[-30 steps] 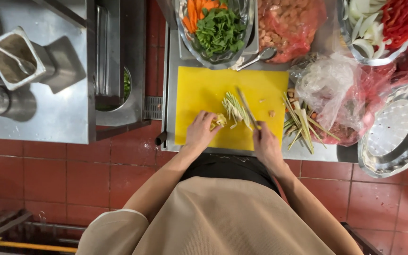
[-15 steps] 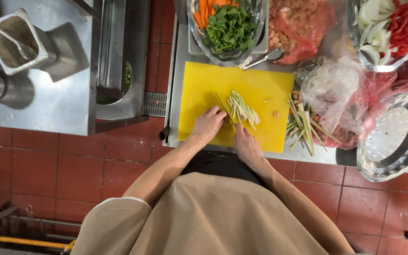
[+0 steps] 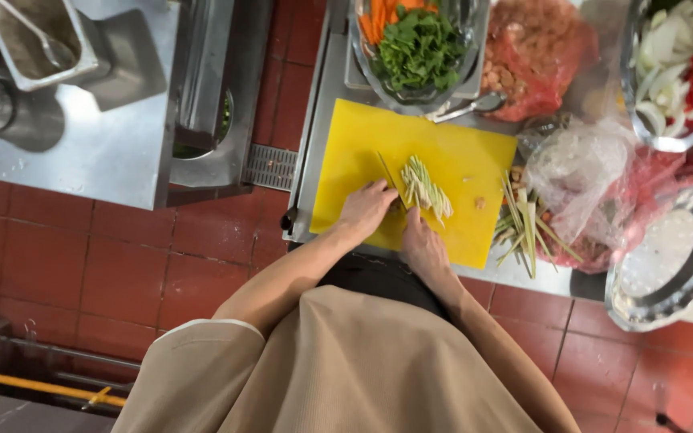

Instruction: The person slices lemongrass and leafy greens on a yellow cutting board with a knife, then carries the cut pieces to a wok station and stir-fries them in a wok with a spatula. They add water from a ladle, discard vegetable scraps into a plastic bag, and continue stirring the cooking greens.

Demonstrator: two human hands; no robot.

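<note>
A yellow cutting board (image 3: 459,144) lies on the steel counter in front of me. A small bundle of pale green stalks (image 3: 427,188) rests on its middle. My right hand (image 3: 420,244) sits at the board's near edge, closed on a thin knife (image 3: 387,172) whose blade points away, just left of the stalks. My left hand (image 3: 366,208) is on the board left of the blade with its fingers curled by the stalks' near end. Whether it grips anything is hidden.
Behind the board are a metal bowl of carrot and green leaves (image 3: 419,48), a spoon (image 3: 467,108), a bag of red meat (image 3: 539,48) and a bowl of onion and red pepper (image 3: 683,64). Loose stalks (image 3: 527,228), plastic bags (image 3: 579,176) and an empty steel bowl (image 3: 667,256) lie right.
Both hands have drawn together at the middle of the board. The knife has gone from the right of the stalks to their left side.
</note>
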